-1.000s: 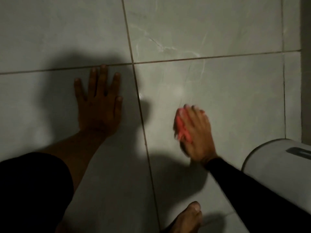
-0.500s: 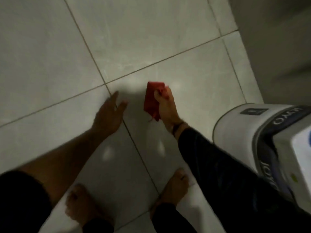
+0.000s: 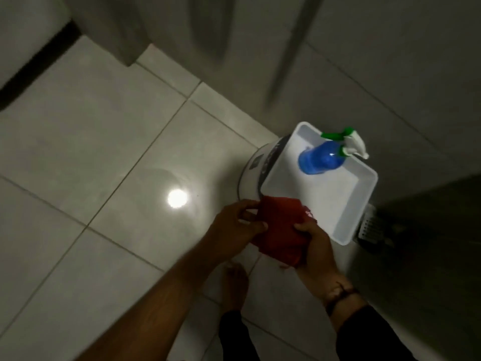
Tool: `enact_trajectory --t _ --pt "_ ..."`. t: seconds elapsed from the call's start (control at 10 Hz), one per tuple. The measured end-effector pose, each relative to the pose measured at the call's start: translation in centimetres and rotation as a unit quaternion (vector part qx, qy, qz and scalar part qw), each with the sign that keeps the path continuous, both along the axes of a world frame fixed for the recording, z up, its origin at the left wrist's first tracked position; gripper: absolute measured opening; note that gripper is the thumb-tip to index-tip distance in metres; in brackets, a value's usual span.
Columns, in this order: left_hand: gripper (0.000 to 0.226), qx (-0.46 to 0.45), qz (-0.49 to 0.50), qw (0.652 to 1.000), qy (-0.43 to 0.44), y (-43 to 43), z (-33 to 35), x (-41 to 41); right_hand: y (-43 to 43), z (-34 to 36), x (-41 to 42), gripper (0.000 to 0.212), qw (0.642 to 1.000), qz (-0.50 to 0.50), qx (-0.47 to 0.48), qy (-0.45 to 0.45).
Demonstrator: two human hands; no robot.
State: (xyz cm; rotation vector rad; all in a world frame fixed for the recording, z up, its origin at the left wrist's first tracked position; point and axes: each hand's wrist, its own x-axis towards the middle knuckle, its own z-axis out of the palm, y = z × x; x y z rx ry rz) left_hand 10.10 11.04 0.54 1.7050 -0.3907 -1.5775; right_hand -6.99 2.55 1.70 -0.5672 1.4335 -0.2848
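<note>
- Left hand (image 3: pixel 234 226): I saw it pinch the cloth (image 3: pixel 281 230) at its left edge.
- Right hand (image 3: pixel 316 247): it gripped the cloth's lower right.
- Cloth: held at the near corner of the tray (image 3: pixel 335 204), which bore a bottle (image 3: pixel 318 161).

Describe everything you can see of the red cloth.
The red cloth is dark, coarse-looking woven fabric with frayed threads at its edges, bunched into a loose fold. The left hand pinches its left edge; the right hand grips its right side. It is held in the air beside the white tray.
</note>
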Motion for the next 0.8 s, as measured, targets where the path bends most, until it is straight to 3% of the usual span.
enact_trajectory --t 0.2,0.3,0.4,0.5,0.6,0.7,0.8 --pt "0.043 0.019 -0.13 0.977 -0.169 -12.2 -0.6 -4.6 -8.7 -2.6 -3.6 0.031 0.993 -0.028 -0.053 0.103" --pt "0.039 0.067 -0.222 0.929 -0.288 -16.0 -4.1 -5.7 -11.8 -6.5 -3.6 0.022 0.987 0.015 -0.045 0.154" --pt "0.038 0.125 -0.272 0.883 -0.361 -18.1 -6.6 -5.9 -13.6 -9.9 -3.0 0.045 0.976 0.082 -0.035 0.197" --pt "0.038 0.139 -0.267 0.877 -0.375 -18.4 -7.3 -6.4 -14.0 -11.1 -2.5 0.059 0.959 0.132 -0.047 0.247" --pt "0.057 0.11 -0.25 0.876 -0.396 -18.3 -6.1 -7.5 -14.2 -11.2 -2.3 0.097 0.935 0.128 -0.077 0.322" --pt "0.066 0.077 -0.241 0.873 -0.418 -18.2 -4.0 -7.0 -14.2 -9.3 -1.5 0.112 0.929 0.122 -0.106 0.334" --pt "0.059 0.044 -0.207 0.878 -0.429 -16.1 -1.7 -6.9 -12.6 -6.8 -0.6 0.115 0.92 0.119 -0.125 0.353"
